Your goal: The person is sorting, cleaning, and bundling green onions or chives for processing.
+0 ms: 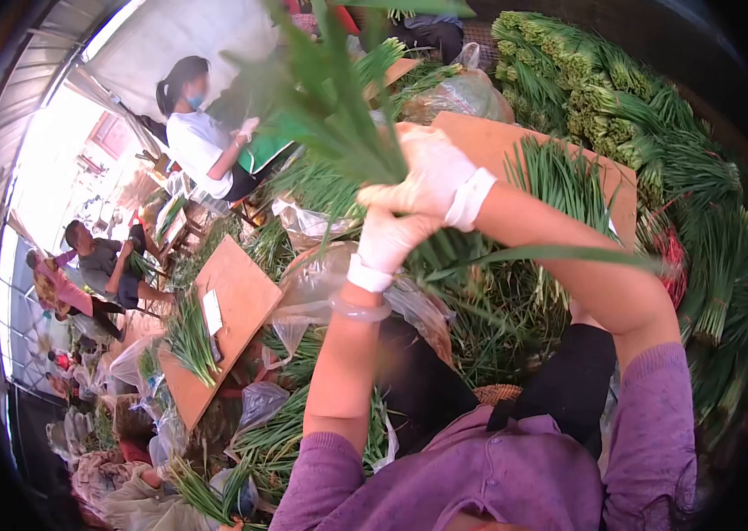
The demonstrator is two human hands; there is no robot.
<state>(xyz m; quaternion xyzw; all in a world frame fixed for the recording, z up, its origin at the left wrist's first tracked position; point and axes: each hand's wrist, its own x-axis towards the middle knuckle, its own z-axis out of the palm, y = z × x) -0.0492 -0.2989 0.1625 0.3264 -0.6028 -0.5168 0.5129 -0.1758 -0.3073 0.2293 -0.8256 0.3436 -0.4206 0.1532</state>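
Observation:
In the head view, I hold up a bunch of long green chives [334, 115], blurred near the camera. My right hand [431, 173], in a white glove, is closed around the stalks. Just below it, my left hand [391, 241], also gloved, is closed on the same bunch, its fingers partly hidden behind the right hand. The leaves point upward, and lower parts of the bunch show under my wrists. One loose leaf [560, 255] stretches across in front of my right forearm. Behind my right arm, more chives [551, 181] lie on a brown board [471, 133].
Bundled chives [604, 97] are piled high along the right. At the left, another board [237, 292] carries chives and a white-and-dark tool. Loose leaves and plastic bags [321, 283] surround my legs. A masked co-worker [201, 142] sits at upper left, with other people [108, 261] farther off.

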